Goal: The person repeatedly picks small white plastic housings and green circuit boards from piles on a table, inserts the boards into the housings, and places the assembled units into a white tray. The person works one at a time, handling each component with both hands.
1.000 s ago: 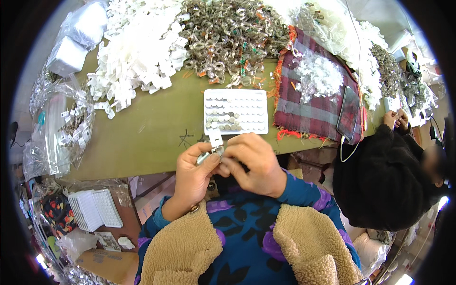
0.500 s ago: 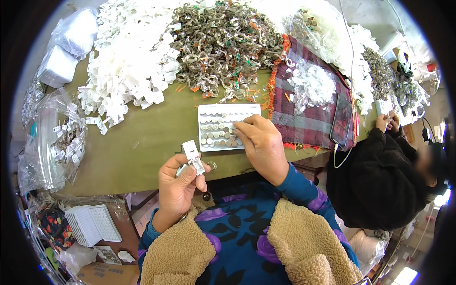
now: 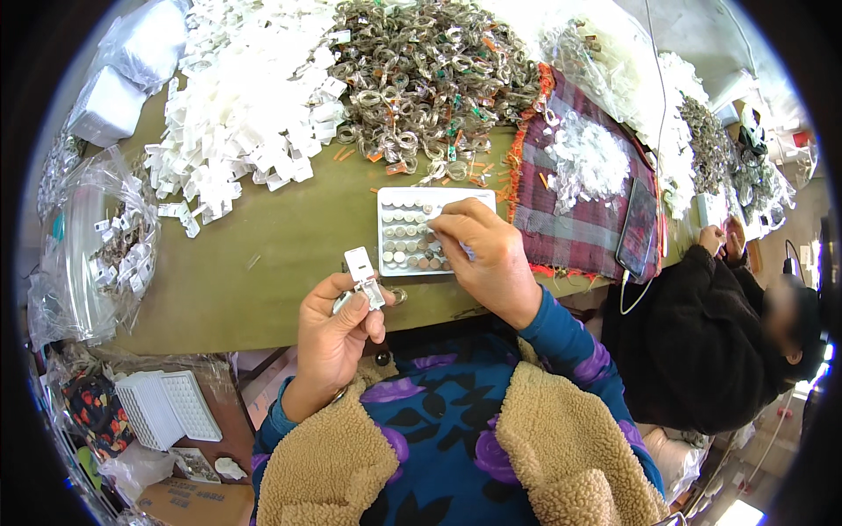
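My left hand is closed around a small white plastic case, its hinged lid standing up and its hollow facing up. A bit of clear looped cord shows beside the fingers. My right hand reaches over a white tray with its thumb and fingertips pinched. Rows of small round silvery pieces, like button cells, stand in the tray. What the right fingertips hold, if anything, is hidden; the hand also covers the tray's right side.
Behind the tray lie a heap of white plastic cases and a heap of coiled clear cords. To the right, a plaid cloth carries clear plastic pieces and a phone. A person in black works at far right.
The view has shifted slightly, so the tray and heaps sit a little further right. My right fingers stay at the tray, drawn together in a pinch. The left hand keeps the case.
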Motion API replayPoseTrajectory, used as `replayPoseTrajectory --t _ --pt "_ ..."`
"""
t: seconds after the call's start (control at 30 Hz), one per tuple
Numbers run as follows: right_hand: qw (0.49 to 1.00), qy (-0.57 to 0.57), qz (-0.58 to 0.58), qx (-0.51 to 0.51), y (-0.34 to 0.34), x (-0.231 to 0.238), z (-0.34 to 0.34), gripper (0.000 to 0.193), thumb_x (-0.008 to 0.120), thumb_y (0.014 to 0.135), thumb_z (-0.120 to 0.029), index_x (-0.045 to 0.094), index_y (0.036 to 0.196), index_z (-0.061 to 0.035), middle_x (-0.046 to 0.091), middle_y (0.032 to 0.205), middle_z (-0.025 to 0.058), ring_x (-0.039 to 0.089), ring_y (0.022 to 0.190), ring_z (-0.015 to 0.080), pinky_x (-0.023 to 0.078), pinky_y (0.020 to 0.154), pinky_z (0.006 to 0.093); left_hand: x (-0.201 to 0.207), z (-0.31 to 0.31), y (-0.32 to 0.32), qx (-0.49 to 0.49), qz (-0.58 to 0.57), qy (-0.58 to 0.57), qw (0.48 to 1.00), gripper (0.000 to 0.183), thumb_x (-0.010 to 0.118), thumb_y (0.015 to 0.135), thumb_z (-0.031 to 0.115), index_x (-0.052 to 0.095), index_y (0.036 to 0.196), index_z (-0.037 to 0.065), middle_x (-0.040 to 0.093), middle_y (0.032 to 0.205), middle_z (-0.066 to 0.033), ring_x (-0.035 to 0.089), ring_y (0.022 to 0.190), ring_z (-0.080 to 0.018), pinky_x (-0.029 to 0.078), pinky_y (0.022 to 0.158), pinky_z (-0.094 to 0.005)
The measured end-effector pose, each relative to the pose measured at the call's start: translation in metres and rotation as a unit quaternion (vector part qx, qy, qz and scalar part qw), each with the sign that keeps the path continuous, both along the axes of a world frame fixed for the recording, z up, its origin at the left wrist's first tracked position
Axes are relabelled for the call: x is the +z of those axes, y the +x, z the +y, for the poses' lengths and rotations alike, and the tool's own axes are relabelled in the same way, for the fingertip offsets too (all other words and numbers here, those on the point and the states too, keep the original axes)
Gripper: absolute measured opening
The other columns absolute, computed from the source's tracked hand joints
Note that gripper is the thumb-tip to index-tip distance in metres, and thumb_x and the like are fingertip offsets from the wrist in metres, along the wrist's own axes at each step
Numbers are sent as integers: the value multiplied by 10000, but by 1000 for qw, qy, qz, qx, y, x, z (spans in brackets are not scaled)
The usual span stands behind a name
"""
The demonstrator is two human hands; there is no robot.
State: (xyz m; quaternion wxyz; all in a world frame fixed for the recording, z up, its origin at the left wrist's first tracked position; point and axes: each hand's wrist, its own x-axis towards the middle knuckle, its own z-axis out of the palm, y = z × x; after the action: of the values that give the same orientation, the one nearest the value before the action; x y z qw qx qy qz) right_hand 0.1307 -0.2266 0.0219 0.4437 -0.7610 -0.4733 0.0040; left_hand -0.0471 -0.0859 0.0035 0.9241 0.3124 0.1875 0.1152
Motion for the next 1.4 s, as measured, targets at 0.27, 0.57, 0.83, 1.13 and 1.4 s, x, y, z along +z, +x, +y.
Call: replayPoseTrajectory --t 0.27,0.57,0.83,1.13,1.4 --pt "986 -95 -115 81 4 0 -5 294 624 735 27 643 1027 6 576 973 131 610 899 311 520 761 379 -3 1 0 9 -47 -74 996 263 560 996 88 567 1229 -32 660 1061 -211 639 774 -146 580 681 -282" --pt "997 6 32 74 -32 27 -2 181 700 794 66 641 956 12 621 953 139 641 819 287 525 712 335 -3 -12 -4 5 -29 -61 998 296 581 988 105 570 1262 -8 654 1025 -130 625 792 -136 572 701 -290" --pt "992 38 14 120 -62 24 2 297 679 757 93 653 1042 13 562 1015 150 635 837 294 553 675 349 -11 -21 -9 -2 -43 -80 996 220 606 963 50 602 1178 0 685 988 -109 682 799 -163 628 721 -338" --pt "994 75 43 67 -61 31 4 204 720 804 43 694 1000 -9 654 929 115 656 786 263 546 662 331 -10 -20 -10 -14 -61 -136 989 209 609 962 53 605 1164 -2 686 988 -106 684 789 -163 631 708 -343" --pt "992 84 29 89 -54 19 8 227 722 778 58 686 992 -8 673 912 128 656 806 281 536 693 339 -11 -19 -7 1 -49 -87 995 215 608 965 57 608 1171 -4 688 981 -109 681 784 -153 629 701 -333"
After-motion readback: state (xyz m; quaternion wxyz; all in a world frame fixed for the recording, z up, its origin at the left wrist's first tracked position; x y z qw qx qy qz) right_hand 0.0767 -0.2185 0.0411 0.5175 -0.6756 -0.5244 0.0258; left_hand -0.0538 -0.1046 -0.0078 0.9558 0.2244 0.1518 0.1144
